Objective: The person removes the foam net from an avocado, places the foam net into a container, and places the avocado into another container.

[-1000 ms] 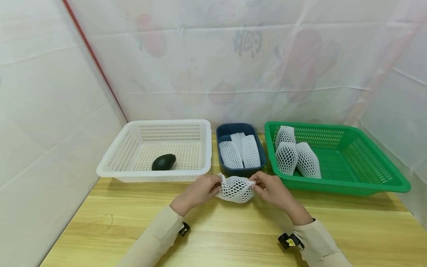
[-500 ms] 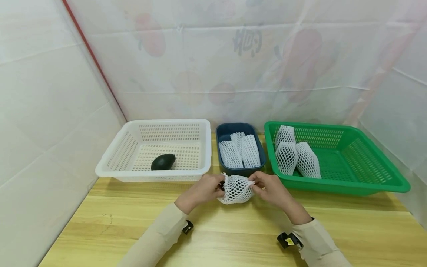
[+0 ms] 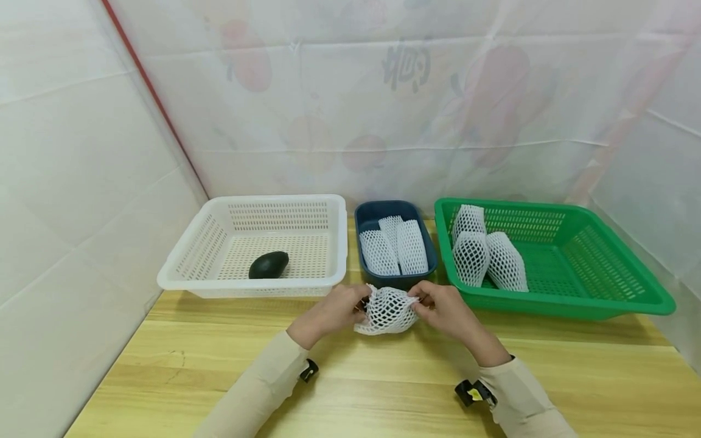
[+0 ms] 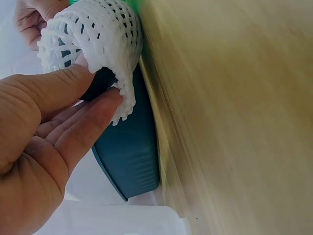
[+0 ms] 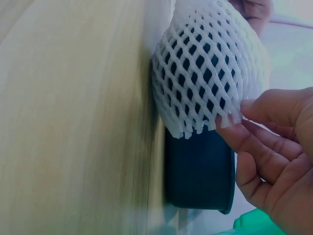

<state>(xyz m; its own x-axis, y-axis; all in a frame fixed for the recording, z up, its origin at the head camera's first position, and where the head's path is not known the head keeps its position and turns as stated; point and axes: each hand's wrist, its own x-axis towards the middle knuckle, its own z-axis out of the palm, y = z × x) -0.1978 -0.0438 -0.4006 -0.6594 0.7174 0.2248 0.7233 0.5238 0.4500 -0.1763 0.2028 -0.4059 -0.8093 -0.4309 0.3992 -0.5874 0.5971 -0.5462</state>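
A dark green avocado sits mostly inside a white foam net sleeve in front of the blue bin. My left hand is at the sleeve's left opening, thumb and fingers on either side of the avocado's exposed end. In the left wrist view the thumb tip slips under the net, and the fingers touch its edge. With thumb and forefinger, my right hand pinches the sleeve's rim at the right end. The avocado shows dark through the stretched mesh in the right wrist view.
A white basket on the left holds another avocado. Several foam sleeves lie in the blue bin. On the right, a green basket holds 3 sleeved pieces. White printed sheeting stands behind the wooden table.
My left hand has shifted slightly right, from pinching the sleeve's left edge to reaching into its opening at the avocado. The right hand keeps its pinch in about the same place.
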